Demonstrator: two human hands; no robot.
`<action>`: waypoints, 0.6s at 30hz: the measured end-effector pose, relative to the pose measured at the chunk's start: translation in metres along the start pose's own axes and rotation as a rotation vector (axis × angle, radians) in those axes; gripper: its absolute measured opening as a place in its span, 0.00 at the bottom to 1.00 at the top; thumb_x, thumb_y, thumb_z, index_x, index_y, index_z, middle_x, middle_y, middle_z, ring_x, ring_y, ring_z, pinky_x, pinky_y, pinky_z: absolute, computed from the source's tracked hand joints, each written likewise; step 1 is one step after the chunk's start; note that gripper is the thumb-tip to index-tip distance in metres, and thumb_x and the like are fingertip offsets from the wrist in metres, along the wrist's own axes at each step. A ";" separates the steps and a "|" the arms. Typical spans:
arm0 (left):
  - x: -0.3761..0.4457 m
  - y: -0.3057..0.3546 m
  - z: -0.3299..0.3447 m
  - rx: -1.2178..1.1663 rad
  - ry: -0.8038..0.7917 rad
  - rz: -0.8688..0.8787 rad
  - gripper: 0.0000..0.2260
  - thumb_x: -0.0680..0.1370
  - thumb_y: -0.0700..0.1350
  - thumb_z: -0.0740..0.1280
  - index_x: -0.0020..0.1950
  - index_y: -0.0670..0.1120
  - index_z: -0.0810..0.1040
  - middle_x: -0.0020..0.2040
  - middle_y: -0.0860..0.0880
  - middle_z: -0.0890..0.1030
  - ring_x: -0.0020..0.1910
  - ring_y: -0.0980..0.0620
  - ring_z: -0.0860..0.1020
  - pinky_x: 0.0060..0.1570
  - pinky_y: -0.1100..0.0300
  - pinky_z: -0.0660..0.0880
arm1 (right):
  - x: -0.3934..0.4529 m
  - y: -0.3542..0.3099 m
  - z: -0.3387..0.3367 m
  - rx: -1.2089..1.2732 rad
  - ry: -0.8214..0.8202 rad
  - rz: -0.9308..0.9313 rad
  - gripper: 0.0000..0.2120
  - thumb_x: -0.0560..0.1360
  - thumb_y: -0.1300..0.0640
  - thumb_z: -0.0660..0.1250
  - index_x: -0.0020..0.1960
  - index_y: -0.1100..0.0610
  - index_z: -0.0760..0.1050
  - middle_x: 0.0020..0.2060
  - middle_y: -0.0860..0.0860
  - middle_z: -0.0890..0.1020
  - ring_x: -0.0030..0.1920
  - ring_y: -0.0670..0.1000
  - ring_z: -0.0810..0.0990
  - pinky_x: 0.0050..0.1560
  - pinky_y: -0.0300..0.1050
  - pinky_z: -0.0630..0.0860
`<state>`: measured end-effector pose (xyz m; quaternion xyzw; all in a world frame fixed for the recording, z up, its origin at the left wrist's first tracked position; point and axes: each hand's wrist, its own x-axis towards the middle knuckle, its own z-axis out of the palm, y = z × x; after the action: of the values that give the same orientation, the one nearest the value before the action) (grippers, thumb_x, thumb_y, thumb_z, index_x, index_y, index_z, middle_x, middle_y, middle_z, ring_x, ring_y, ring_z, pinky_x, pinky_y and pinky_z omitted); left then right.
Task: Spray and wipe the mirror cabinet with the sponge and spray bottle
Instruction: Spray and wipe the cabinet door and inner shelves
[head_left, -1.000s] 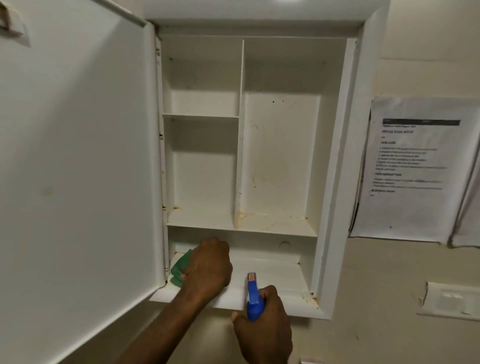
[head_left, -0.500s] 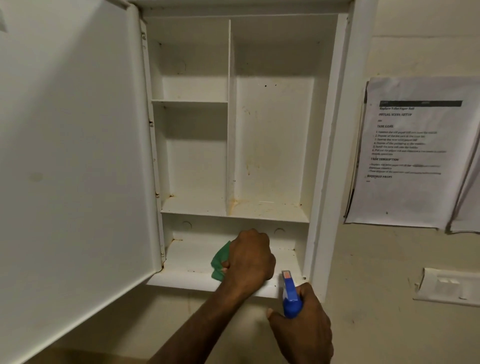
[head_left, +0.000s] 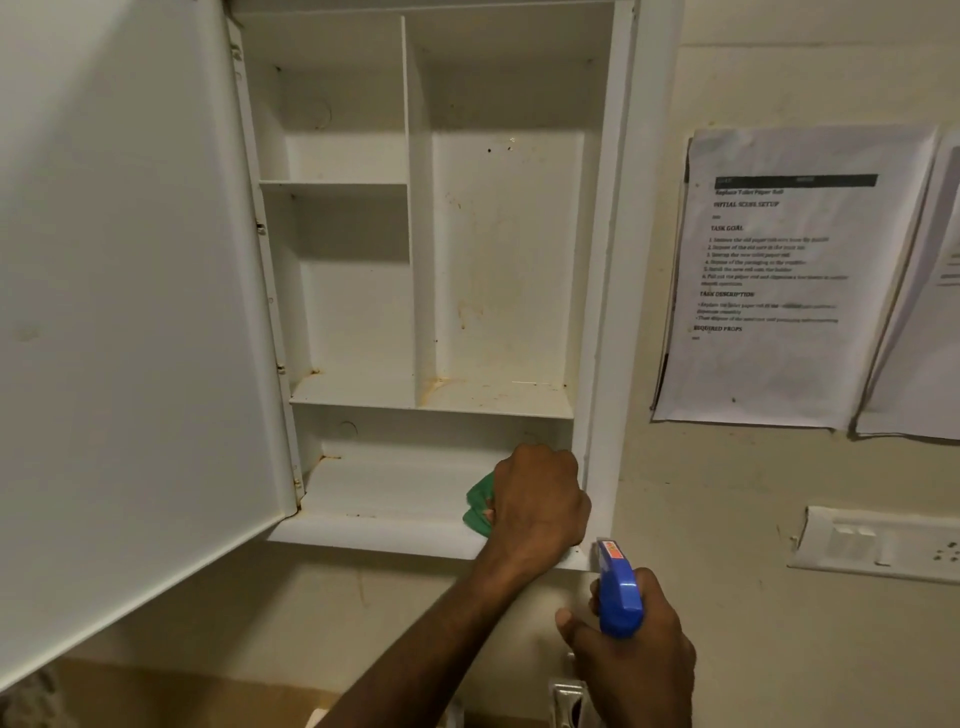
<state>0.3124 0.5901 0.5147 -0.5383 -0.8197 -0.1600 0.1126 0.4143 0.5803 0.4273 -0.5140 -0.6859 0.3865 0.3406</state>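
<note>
Left hand (head_left: 537, 501) gripping sponge (head_left: 479, 506) on bottom shelf (head_left: 395, 488); right hand (head_left: 636, 654) holding spray bottle (head_left: 618, 592)

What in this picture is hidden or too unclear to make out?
- Green sponge, head view: mostly covered by the left hand; its shape is unclear.
- Spray bottle, head view: only the blue trigger head shows; the right hand and the lower edge hide the body.
- Printed sheet, head view: the small print is too blurred to read.
- Cabinet door, head view: the mirror face points away, and the left edge cuts it off.
</note>
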 end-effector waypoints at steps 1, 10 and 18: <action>-0.004 0.000 0.000 0.013 0.004 -0.003 0.11 0.79 0.48 0.62 0.56 0.43 0.77 0.52 0.45 0.80 0.51 0.48 0.78 0.53 0.56 0.73 | -0.001 0.001 0.000 -0.007 -0.007 0.006 0.23 0.67 0.58 0.79 0.52 0.57 0.67 0.44 0.55 0.77 0.39 0.51 0.74 0.43 0.41 0.68; -0.046 -0.027 -0.002 -0.070 -0.002 0.015 0.13 0.78 0.49 0.60 0.59 0.47 0.78 0.52 0.47 0.80 0.51 0.50 0.77 0.52 0.58 0.70 | -0.007 -0.022 -0.016 0.050 -0.213 -0.015 0.27 0.66 0.59 0.80 0.59 0.66 0.72 0.42 0.54 0.79 0.44 0.55 0.75 0.54 0.46 0.72; -0.080 -0.064 -0.025 -0.762 0.222 -0.423 0.12 0.73 0.42 0.66 0.49 0.57 0.83 0.41 0.56 0.84 0.45 0.54 0.81 0.48 0.64 0.76 | 0.004 -0.064 -0.050 0.153 -0.345 -0.129 0.22 0.69 0.65 0.76 0.60 0.59 0.73 0.41 0.47 0.77 0.43 0.46 0.76 0.53 0.34 0.74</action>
<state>0.2855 0.4885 0.5004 -0.3417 -0.7772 -0.5267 -0.0417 0.4287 0.5824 0.5071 -0.3677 -0.7342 0.4973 0.2800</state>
